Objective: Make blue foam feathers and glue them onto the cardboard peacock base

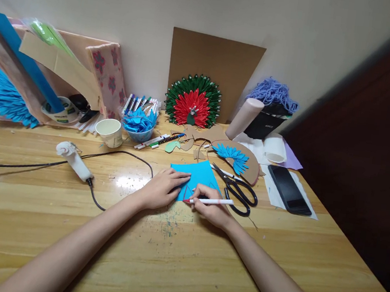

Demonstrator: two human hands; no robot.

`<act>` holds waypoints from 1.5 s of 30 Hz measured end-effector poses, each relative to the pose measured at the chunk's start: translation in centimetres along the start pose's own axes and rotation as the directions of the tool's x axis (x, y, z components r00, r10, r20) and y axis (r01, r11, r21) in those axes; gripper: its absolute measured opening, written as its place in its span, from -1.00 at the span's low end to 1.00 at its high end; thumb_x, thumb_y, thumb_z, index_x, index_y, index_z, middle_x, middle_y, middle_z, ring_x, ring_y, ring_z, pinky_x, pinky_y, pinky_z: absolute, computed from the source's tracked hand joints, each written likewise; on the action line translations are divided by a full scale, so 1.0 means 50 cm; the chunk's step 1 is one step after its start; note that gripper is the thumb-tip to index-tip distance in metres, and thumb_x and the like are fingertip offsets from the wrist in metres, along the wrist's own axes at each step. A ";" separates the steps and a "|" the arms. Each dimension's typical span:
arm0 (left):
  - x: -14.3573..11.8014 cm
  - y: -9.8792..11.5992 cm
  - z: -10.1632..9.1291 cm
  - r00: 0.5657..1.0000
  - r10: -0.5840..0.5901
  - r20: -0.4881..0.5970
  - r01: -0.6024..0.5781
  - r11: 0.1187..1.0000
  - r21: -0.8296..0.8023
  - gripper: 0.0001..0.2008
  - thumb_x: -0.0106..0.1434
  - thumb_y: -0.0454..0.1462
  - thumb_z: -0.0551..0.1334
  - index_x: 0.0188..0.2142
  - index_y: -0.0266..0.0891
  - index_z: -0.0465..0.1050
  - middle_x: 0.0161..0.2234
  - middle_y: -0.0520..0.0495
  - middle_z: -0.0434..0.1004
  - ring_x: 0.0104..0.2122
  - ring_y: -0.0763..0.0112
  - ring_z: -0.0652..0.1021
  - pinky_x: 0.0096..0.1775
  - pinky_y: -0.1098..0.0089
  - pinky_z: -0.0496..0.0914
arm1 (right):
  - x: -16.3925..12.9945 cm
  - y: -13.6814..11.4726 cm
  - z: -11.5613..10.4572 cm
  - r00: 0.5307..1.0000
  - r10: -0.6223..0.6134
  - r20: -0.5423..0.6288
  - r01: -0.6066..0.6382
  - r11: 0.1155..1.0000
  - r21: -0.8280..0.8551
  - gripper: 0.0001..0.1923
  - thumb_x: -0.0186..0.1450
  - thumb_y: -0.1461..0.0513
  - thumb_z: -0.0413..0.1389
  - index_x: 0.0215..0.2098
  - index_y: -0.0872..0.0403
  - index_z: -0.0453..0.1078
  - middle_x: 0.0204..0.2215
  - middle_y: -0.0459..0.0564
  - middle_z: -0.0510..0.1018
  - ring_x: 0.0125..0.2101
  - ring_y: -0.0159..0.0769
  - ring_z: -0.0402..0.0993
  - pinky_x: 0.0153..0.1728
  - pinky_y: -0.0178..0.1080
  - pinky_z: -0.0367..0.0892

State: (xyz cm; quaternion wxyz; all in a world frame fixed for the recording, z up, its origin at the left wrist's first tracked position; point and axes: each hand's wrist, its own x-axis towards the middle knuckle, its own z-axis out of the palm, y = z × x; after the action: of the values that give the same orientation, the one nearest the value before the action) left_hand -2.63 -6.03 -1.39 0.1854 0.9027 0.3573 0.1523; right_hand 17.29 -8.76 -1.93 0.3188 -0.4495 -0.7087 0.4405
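Pinches pen [217,201] in right grip [210,209], pointing it leftward with tip by near edge of paper [198,169]; presses paper onto tabletop [173,266] with left grip [162,187], loosely spread, just left of tip.

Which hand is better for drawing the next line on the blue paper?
Probably the right hand: it holds the red-tipped marker, its tip near the lower edge of the blue paper. The left hand rests on the paper's left side, seemingly steadying it.
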 end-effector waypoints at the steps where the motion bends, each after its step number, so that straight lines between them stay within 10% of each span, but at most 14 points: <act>1: 0.000 0.000 0.000 1.000 -0.001 0.000 0.001 1.000 -0.001 -0.57 0.26 -0.31 -0.01 0.13 -0.13 0.15 0.13 -0.03 0.22 -0.02 0.24 0.30 -0.03 0.18 0.21 | 0.001 0.003 -0.001 0.999 0.009 -0.044 -0.008 1.000 0.020 -0.88 0.18 0.25 0.03 -0.51 0.07 0.24 -0.56 -0.12 0.44 -0.52 -0.37 0.36 -0.49 -0.34 0.22; 5: -0.001 0.001 -0.002 1.000 0.000 -0.005 0.000 1.000 -0.005 -0.57 0.26 -0.30 -0.02 0.13 -0.11 0.16 0.13 -0.02 0.23 -0.02 0.23 0.30 -0.03 0.17 0.21 | 0.008 0.012 -0.007 0.977 0.066 -0.203 -0.074 0.997 -0.034 -0.90 0.20 0.20 0.02 -0.44 0.06 0.28 -0.53 -0.11 0.45 -0.48 -0.35 0.36 -0.45 -0.33 0.23; 36: 0.000 -0.002 0.000 1.000 0.012 0.011 -0.012 1.000 0.001 -0.55 0.25 -0.32 -0.01 0.15 -0.12 0.13 0.15 -0.04 0.20 0.00 0.24 0.30 -0.01 0.16 0.19 | 0.012 0.014 -0.024 0.992 0.092 -0.086 -0.089 0.995 0.041 -0.78 0.10 0.32 -0.05 -0.69 0.06 0.11 -0.71 -0.19 0.24 -0.59 -0.41 0.23 -0.49 -0.35 0.20; 45: 0.000 0.001 -0.003 0.999 -0.002 -0.044 0.001 1.000 -0.011 -0.56 0.24 -0.30 0.02 0.13 -0.11 0.16 0.15 -0.06 0.19 0.07 0.26 0.26 0.06 0.15 0.16 | 0.014 -0.003 -0.043 0.949 0.034 -0.313 0.002 0.994 0.112 -0.75 0.30 0.08 -0.14 -0.24 0.04 0.24 -0.46 -0.05 0.48 -0.38 -0.29 0.43 -0.33 -0.25 0.31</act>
State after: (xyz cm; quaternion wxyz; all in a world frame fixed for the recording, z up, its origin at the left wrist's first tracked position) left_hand -2.69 -6.03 -1.25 0.1823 0.8978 0.3613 0.1740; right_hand 18.76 -7.43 -0.87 0.4487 -0.5014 -0.6195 0.4044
